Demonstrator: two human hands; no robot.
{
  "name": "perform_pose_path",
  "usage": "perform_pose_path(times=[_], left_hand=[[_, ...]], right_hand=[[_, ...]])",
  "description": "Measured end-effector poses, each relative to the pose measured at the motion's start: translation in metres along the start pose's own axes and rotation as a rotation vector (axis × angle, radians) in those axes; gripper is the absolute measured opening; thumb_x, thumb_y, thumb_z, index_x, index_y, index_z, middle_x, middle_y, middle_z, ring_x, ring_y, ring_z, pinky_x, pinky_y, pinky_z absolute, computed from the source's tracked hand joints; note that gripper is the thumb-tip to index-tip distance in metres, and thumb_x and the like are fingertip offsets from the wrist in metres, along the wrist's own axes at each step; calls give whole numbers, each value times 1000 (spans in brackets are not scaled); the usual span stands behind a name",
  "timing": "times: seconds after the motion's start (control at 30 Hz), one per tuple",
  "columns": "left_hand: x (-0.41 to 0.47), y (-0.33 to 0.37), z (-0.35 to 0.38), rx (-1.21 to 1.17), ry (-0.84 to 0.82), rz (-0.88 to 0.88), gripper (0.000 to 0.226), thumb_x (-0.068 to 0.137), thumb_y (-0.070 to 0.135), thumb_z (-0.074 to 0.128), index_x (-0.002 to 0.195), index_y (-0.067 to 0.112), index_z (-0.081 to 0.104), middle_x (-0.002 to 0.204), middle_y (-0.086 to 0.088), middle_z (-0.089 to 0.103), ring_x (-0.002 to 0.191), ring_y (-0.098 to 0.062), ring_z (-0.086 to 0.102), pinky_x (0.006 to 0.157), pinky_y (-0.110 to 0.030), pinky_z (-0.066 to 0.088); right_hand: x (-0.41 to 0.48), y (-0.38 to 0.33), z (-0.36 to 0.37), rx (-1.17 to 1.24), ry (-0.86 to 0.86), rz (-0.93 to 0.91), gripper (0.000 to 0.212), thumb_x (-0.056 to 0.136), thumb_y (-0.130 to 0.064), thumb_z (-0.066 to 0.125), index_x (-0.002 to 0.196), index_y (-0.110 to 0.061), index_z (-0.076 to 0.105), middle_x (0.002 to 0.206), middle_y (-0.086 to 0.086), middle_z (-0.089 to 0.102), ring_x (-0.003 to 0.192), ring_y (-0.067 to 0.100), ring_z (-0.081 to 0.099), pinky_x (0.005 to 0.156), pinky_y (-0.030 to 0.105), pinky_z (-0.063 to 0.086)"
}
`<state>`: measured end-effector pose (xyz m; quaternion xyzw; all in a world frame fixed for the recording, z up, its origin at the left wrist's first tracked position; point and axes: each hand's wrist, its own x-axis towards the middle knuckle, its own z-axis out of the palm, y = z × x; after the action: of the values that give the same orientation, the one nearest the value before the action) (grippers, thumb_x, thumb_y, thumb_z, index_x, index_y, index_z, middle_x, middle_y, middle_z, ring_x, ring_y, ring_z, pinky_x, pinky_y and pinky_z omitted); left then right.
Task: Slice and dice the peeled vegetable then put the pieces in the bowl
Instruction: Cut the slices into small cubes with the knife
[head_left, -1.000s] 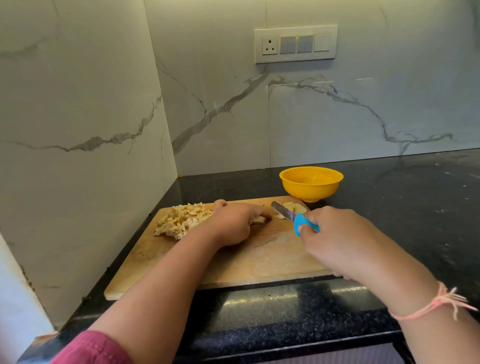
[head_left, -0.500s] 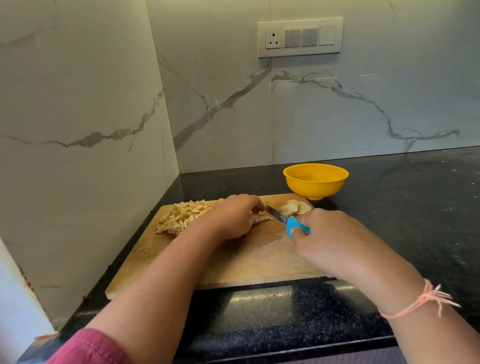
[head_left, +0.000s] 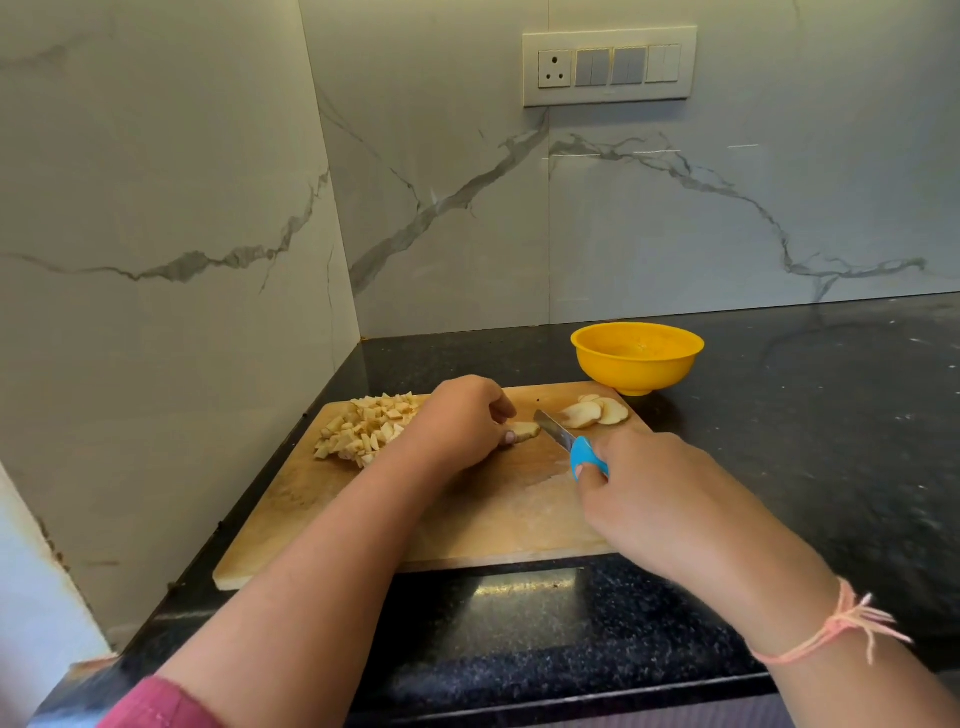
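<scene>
Left grip (head_left: 462, 421) pinches the piece (head_left: 523, 430) so it cannot slip; right grip (head_left: 644, 493) wraps the knife (head_left: 571, 446), blade just beside it, ready to cut.

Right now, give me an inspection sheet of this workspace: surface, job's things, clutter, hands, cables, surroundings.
Surface: black stone counter with a wooden cutting board near its front edge.
Job's things: diced pile on the board's far left; slices at its far right; uncut piece between them; yellow bowl just beyond the board's far right corner, no pieces seen inside.
Clutter: nothing seen.
Hands: left hand holds the uncut piece; right hand grips the blue-handled knife, blade beside that piece.
Cables: nothing seen.
Surroundings: marbled wall panels; switch panel high on the back wall.
</scene>
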<state>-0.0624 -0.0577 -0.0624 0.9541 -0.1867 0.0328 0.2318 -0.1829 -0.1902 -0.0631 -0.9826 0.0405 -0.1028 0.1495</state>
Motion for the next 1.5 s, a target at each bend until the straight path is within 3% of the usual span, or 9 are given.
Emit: perform_pose_path(times=[0.1, 0.23, 0.5, 0.7, 0.87, 1.0, 1.17, 1.4, 1.5], left_hand=[[1, 2, 1, -15, 9, -25, 37, 89, 19, 66, 125, 15, 61, 121, -2, 65, 105, -16, 60, 92, -26, 49], [1, 5, 4, -8, 26, -65, 37, 90, 21, 64, 126, 15, 61, 120, -4, 64, 104, -18, 61, 92, -27, 50], [0, 9, 10, -34, 81, -109, 31, 89, 26, 65, 118, 15, 66, 111, -4, 67, 95, -15, 61, 80, -23, 49], [-1, 8, 10, -107, 115, -138, 32, 88, 24, 67, 118, 14, 66, 114, -4, 67, 99, -15, 62, 79, -21, 47], [-2, 8, 10, -156, 133, -163, 32, 86, 24, 69, 116, 14, 66, 113, -3, 67, 91, -12, 59, 75, -20, 47], [-3, 9, 12, -151, 150, -171, 31, 86, 24, 69, 115, 14, 67, 112, -3, 67, 96, -14, 61, 76, -22, 48], [-4, 9, 12, -147, 160, -163, 30, 86, 23, 70, 114, 13, 68, 111, -4, 68, 96, -16, 62, 82, -25, 51], [-3, 3, 7, -182, 125, -177, 27, 88, 13, 65, 115, 16, 68, 110, -4, 68, 95, -16, 63, 83, -26, 54], [-2, 3, 9, -177, 152, -183, 23, 89, 11, 64, 110, 16, 69, 106, -2, 68, 91, -14, 62, 68, -19, 51]], right_hand=[[6, -7, 2, 2, -22, -17, 29, 99, -33, 38, 116, -16, 54, 78, -4, 48, 74, 12, 49, 50, 20, 29], [15, -11, 0, 12, -64, 20, 37, 100, -32, 36, 133, -16, 47, 111, 4, 58, 93, 17, 54, 73, 26, 43], [14, -1, -7, 134, -42, 31, 36, 99, -28, 36, 131, -19, 49, 73, -5, 47, 58, 7, 44, 49, 18, 37], [15, -16, -8, 79, -106, 9, 30, 98, -25, 38, 123, -16, 50, 71, -3, 43, 59, 9, 44, 50, 20, 37], [12, -23, -6, 13, -114, -1, 27, 98, -27, 39, 122, -16, 47, 87, -4, 48, 85, 15, 51, 70, 25, 43], [-1, -18, -19, -35, -164, -40, 10, 97, -25, 40, 104, -20, 44, 71, -3, 42, 56, 8, 42, 47, 20, 34], [-17, -12, -40, -99, -249, -15, 30, 96, -24, 42, 124, -15, 48, 63, 1, 50, 46, 10, 47, 41, 18, 38], [-15, -10, -34, -3, -102, -32, 36, 98, -30, 36, 130, -19, 48, 69, -3, 46, 52, 6, 43, 46, 18, 37], [-5, -16, -25, 29, -121, -37, 33, 98, -27, 36, 125, -16, 50, 68, -1, 45, 53, 8, 42, 46, 20, 36]])
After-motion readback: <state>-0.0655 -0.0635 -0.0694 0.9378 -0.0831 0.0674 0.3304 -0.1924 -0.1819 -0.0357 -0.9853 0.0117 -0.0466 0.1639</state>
